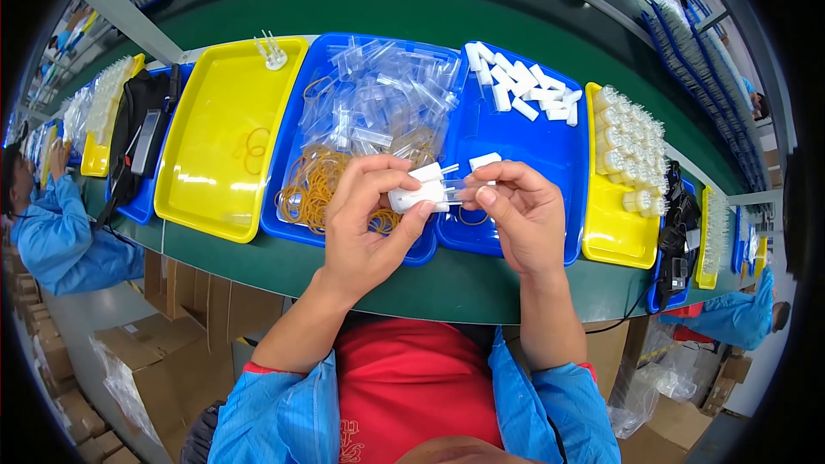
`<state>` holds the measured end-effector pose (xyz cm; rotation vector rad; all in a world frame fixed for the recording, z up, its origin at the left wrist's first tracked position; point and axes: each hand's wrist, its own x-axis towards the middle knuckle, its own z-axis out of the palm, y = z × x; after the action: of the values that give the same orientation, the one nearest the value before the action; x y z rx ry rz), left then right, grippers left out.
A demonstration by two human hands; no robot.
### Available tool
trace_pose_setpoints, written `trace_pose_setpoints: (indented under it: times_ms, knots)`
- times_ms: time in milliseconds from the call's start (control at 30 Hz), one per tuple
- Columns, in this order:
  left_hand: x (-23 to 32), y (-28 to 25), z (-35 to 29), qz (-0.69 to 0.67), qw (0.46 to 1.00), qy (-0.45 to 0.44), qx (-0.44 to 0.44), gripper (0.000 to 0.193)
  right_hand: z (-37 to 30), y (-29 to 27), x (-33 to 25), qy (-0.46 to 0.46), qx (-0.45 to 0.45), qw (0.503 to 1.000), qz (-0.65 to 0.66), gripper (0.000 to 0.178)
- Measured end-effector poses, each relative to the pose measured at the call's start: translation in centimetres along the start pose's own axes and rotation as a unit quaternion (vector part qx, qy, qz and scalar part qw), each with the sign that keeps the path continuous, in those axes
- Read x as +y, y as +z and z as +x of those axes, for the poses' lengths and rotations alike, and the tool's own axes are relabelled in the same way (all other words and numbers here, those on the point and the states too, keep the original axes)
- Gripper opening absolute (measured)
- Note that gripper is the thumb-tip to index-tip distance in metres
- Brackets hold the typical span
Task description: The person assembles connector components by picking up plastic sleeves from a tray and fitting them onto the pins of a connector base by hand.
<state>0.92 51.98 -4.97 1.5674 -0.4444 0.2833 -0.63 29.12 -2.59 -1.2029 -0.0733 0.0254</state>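
Note:
Both hands are together over the near edges of two blue trays. My left hand (357,219) pinches a white plastic piece with thin prongs (411,198) pointing right. At the prong ends, the closed fingertips of my right hand (526,219) grip a small clear plastic piece (455,192); how far the two overlap is hard to make out. Behind my left hand, a blue tray (320,56) holds clear plastic pieces (387,86) and tan rubber bands (314,185). Just beyond my right fingers, a white block (485,160) lies in the other blue tray (563,150).
More white blocks (524,86) lie at that tray's far end. A yellow tray (619,236) on the right holds rows of pronged white parts (627,137). Another yellow tray (215,120) at left has one pronged part (273,53) and rubber bands. People in blue sit at both sides.

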Motion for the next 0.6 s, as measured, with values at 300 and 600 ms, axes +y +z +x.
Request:
trace_pose_setpoints:
  times_ms: [300, 600]
  knots:
    - [0.15, -0.15, 0.14, 0.052, 0.998, 0.02, 0.008, 0.025, 0.03, 0.14, 0.12, -0.043, -0.005, 0.998, -0.051, 0.025]
    - [0.33, -0.05, 0.41, 0.058, 0.998, 0.002, 0.011, 0.025, 0.06, -0.05, 0.7, -0.012, 0.007, 1.0, -0.007, 0.026]
